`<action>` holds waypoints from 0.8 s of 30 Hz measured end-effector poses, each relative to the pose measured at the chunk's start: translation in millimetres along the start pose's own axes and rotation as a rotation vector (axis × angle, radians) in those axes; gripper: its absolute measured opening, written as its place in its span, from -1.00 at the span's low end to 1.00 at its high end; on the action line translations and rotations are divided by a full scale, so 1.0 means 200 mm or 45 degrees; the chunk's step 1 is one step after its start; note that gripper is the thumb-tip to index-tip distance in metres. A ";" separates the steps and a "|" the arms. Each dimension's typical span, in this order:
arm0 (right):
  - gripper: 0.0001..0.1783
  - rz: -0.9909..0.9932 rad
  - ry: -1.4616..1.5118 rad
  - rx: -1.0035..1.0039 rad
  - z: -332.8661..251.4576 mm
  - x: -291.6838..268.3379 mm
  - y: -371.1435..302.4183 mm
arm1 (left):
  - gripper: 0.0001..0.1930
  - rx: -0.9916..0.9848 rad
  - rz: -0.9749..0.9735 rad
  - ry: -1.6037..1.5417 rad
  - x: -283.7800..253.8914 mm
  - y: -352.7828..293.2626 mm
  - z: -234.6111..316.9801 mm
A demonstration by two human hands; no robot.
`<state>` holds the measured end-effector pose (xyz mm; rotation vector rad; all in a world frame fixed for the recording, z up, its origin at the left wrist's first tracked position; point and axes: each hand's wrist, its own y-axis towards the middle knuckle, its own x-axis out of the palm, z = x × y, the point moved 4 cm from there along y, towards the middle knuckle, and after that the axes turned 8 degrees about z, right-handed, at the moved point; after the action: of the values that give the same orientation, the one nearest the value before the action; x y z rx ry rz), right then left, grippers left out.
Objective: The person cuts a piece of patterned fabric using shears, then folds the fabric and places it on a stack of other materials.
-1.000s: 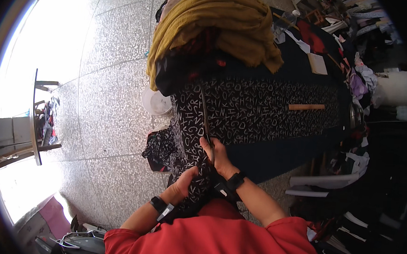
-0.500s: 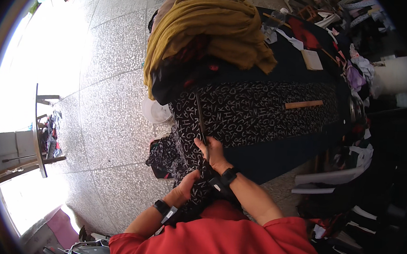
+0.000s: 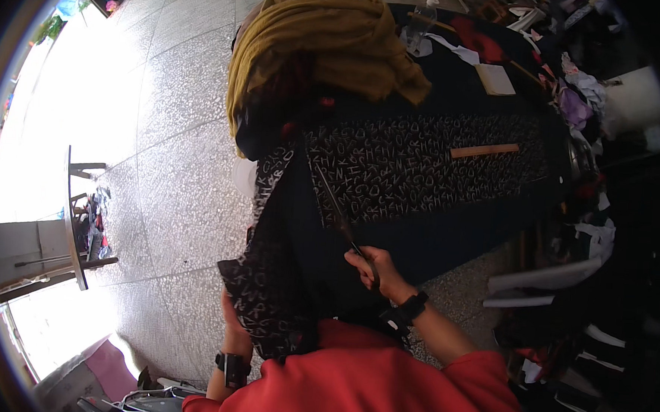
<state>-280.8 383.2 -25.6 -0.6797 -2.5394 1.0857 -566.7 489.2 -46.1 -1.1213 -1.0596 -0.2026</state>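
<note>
A black fabric panel with white letter shapes [image 3: 392,168] lies flat on the dark-covered table [image 3: 417,251]. My right hand [image 3: 385,272] is closed round the handles of long scissors [image 3: 337,209], whose blades reach over the panel's left end. At the lower left, my left hand [image 3: 235,331] grips a separate piece of the same black fabric [image 3: 272,304]; the cloth hides some of its fingers. This piece hangs near my body, apart from the panel, and a strip of it runs up along the table's left edge.
A wooden ruler [image 3: 484,151] rests on the panel. Behind it are a heap of mustard cloth [image 3: 323,45], a clear bottle [image 3: 422,23] and a pale notepad [image 3: 495,79]. Crumpled scraps [image 3: 575,107] line the right side. On the speckled floor stands a bench [image 3: 77,219].
My left hand has moved down and left, drawing the loose fabric piece away from the panel. The right hand with the scissors has shifted right and slightly down, and dark tabletop shows in the gap.
</note>
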 end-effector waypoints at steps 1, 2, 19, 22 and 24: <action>-0.71 0.025 -0.006 0.018 0.03 -0.07 -0.04 | -0.42 0.076 -0.026 0.036 0.03 -0.04 0.03; -0.66 0.046 -0.010 0.034 0.06 -0.12 -0.08 | -0.44 0.155 -0.052 0.074 0.04 -0.09 0.06; -0.74 0.312 0.057 -0.193 0.52 -1.65 -0.97 | -0.44 0.369 -0.301 0.425 0.65 0.27 -1.21; -0.73 0.512 0.074 -0.152 0.66 -2.01 -1.12 | -0.48 0.468 0.042 0.469 0.55 0.57 -1.44; -0.71 0.522 0.180 -0.194 0.67 -2.17 -1.23 | -0.50 0.567 0.334 0.621 0.32 0.72 -1.49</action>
<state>-47.6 -74.7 29.5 -1.3129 -2.4363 0.9235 -269.3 339.9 -97.9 -0.7409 -0.4812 -0.0225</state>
